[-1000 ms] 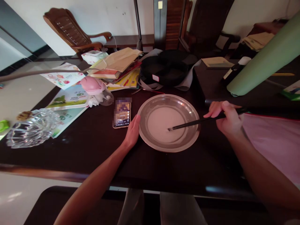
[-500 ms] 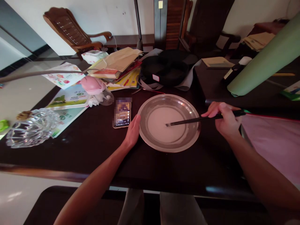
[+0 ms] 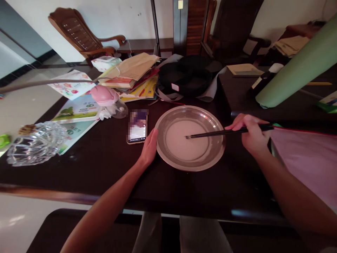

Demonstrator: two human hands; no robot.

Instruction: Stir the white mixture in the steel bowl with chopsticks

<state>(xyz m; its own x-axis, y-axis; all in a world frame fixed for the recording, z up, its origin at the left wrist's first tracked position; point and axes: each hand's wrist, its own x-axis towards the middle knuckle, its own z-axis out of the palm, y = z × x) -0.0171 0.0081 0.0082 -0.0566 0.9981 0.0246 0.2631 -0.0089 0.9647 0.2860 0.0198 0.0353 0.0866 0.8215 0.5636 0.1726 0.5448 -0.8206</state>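
Note:
A shallow metal bowl [image 3: 191,166] stands on the dark table, with a flat pool of whitish liquid [image 3: 181,149] inside. My left hand [image 3: 150,147] grips its left rim, fingers together along the side; the far fingertips are hidden by the bowl. In my right hand [image 3: 252,135], closed at the bowl's right, is a pair of black chopsticks [image 3: 210,134]. They slant left over the rim, and their tips meet the liquid near the middle. Just beyond my left hand lies a phone [image 3: 138,128] with its screen lit.
A glass bowl [image 3: 37,144], booklets [image 3: 76,110] and a pink-lidded bottle [image 3: 105,96] are at the left. Behind stand stacked papers [image 3: 134,72] and a black round case [image 3: 184,75]. A green roll [image 3: 295,70] leans at the right above a pink cloth [image 3: 305,158].
The chopstick tips have shifted slightly left and up within the liquid, my right hand moving a little with them. The phone's picture has changed. My left hand stays on the rim.

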